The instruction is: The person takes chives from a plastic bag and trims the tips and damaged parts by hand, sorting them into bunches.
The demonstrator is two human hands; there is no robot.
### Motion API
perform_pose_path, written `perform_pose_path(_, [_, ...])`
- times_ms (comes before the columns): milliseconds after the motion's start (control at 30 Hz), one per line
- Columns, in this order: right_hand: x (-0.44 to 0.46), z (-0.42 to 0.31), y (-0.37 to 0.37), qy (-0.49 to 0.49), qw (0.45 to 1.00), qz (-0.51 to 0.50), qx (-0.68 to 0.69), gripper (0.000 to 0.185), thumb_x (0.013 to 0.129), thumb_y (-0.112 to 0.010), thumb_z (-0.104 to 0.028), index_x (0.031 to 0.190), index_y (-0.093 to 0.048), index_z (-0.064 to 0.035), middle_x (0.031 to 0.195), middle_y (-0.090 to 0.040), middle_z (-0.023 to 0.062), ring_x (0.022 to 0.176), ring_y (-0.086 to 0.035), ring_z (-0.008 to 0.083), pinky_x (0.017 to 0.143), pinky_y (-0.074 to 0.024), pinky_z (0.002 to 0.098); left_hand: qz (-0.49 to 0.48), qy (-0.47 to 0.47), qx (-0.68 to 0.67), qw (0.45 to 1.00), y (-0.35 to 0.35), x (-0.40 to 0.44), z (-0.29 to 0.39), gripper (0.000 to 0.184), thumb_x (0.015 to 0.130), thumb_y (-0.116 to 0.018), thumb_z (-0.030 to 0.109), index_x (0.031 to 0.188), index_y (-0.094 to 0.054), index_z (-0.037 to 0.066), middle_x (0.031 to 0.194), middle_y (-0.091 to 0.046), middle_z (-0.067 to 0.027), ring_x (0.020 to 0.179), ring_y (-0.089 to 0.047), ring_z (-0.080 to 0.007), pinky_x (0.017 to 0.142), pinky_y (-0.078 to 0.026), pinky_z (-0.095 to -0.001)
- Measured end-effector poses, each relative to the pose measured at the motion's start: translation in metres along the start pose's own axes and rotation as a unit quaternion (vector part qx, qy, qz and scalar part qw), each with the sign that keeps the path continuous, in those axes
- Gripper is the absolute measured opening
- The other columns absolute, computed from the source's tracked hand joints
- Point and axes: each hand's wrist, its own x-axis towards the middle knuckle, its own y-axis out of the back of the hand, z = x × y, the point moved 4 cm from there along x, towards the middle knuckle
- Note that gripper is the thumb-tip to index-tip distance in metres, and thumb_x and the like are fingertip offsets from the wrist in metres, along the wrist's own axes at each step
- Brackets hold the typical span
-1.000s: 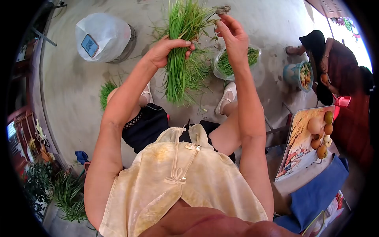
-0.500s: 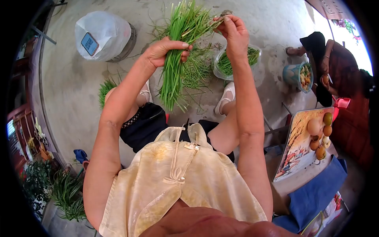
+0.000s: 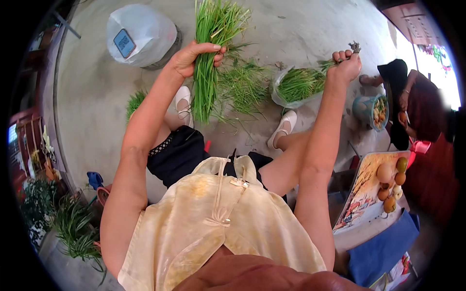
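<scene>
While the left hand (image 3: 188,58) grips a thick bunch of chive-like greens (image 3: 205,94) around its middle, the right hand (image 3: 346,70) is held out well apart from it, near the bag of greens. The left thumb lies across the front of the bunch and the fingers curl round from behind, their tips showing at its far edge. The bunch stands nearly lengthwise in front of the person, its blades spreading above and below the grip. The right hand is closed in a fist around a few thin stems; a dark, root-like clump (image 3: 355,47) sticks out past the fingers, and green ends (image 3: 328,63) show on the other side.

Between the two hands, loose green blades (image 3: 245,87) lie scattered on the concrete floor (image 3: 228,138), and beside them a clear plastic bag (image 3: 290,103) holds more cut greens (image 3: 301,85). Another green clump (image 3: 135,103) is next to the left leg. Farther out, a phone-like panel with a square code (image 3: 124,43) rests on a white plastic bag (image 3: 153,29) over a bin. To the right, another person (image 3: 421,104) sits beside a blue bucket (image 3: 361,112), holding a small brown round item (image 3: 402,117).
</scene>
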Motion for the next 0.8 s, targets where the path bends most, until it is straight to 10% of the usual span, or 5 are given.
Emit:
perform_pose_path(100, [-0.012, 0.057, 0.002, -0.086, 0.985, -0.133, -0.072, 0.014, 0.086, -0.049, -0.015, 0.079, -0.046, -0.0036, 0.07, -0.05, 0.0073, 0.055, -0.048, 0.017, 0.051, -0.0405, 0.0308, 0.01, -0.003, -0.011, 1.0, 0.01, 0.001, 0.005, 0.021, 0.082, -0.065, 0.013, 0.096, -0.062, -0.002, 0.076, -0.061, -0.0061, 0.068, -0.059, -0.0147, 0.062, -0.05, -0.028])
perform_pose_path(167, [-0.07, 0.067, -0.029, -0.184, 0.878, -0.309, -0.315, 0.021, 0.087, -0.054, -0.02, 0.093, -0.056, -0.0006, 0.083, -0.061, 0.0107, 0.068, -0.06, 0.0199, 0.064, -0.0478, 0.0324, -0.02, 0.009, -0.034, 0.999, 0.01, 0.003, 0.007, 0.026, 0.082, -0.065, 0.012, 0.103, -0.061, -0.002, 0.082, -0.064, -0.0084, 0.071, -0.062, -0.0156, 0.064, -0.053, -0.0282])
perform_pose_path(233, [-0.086, 0.106, -0.023, 0.102, 0.793, -0.379, -0.466, 0.028, 0.088, -0.057, -0.023, 0.104, -0.06, 0.0, 0.092, -0.066, 0.0107, 0.079, -0.063, 0.0192, 0.074, -0.0486, 0.0323, 0.01, -0.014, -0.031, 0.999, -0.002, 0.002, 0.008, 0.027, 0.082, -0.065, 0.01, 0.106, -0.06, -0.001, 0.088, -0.065, -0.0099, 0.073, -0.063, -0.0154, 0.065, -0.054, -0.0282])
perform_pose_path(367, [-0.115, 0.078, -0.057, -0.133, 0.876, -0.397, -0.237, 0.029, 0.091, -0.059, -0.023, 0.107, -0.062, 0.0, 0.094, -0.066, 0.0082, 0.082, -0.062, 0.0142, 0.074, -0.0488, 0.0276, -0.008, -0.022, 0.004, 1.0, -0.019, 0.004, 0.003, 0.031, 0.081, -0.065, 0.008, 0.111, -0.058, 0.001, 0.097, -0.066, -0.0114, 0.075, -0.064, -0.0148, 0.066, -0.056, -0.0285])
perform_pose_path(800, [-0.077, 0.055, -0.045, -0.081, 0.956, -0.248, -0.132, 0.016, 0.088, -0.063, -0.016, 0.095, -0.061, -0.0014, 0.082, -0.065, 0.0054, 0.069, -0.06, 0.0105, 0.064, -0.0477, 0.0229, -0.02, 0.039, 0.014, 0.999, -0.02, 0.014, -0.021, 0.028, 0.081, -0.065, 0.006, 0.107, -0.055, 0.002, 0.091, -0.061, -0.0061, 0.072, -0.055, -0.0135, 0.065, -0.048, -0.0291])
